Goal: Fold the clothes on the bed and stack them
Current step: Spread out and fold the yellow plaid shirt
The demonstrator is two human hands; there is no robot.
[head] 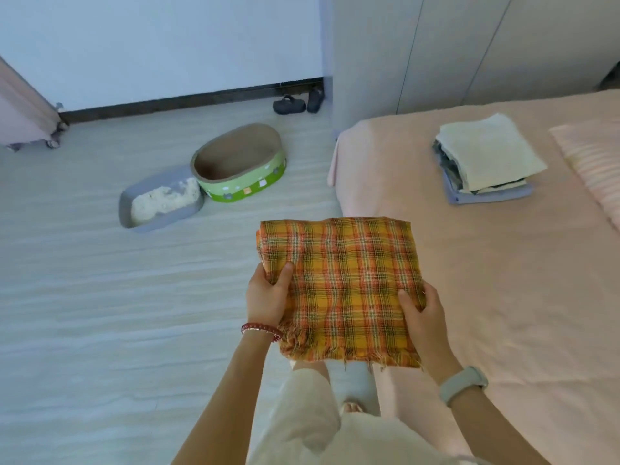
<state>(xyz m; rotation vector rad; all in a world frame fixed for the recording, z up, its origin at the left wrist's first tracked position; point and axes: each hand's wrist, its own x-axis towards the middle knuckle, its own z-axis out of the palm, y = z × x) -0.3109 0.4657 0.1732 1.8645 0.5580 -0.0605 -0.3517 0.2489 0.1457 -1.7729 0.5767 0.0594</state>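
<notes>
Folded plaid cloth (339,286) held flat between left hand (268,297) and right hand (424,313).

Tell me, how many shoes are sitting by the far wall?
2. One dark shoe lies on the floor by the baseboard; the other dark shoe stands beside it, against the wardrobe corner. More could be hidden behind the bed.

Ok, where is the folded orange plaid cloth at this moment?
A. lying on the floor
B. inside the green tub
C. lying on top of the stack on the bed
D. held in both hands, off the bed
D: the left hand and right hand each grip a side of the orange plaid cloth, short of the stack on the bed.
</notes>
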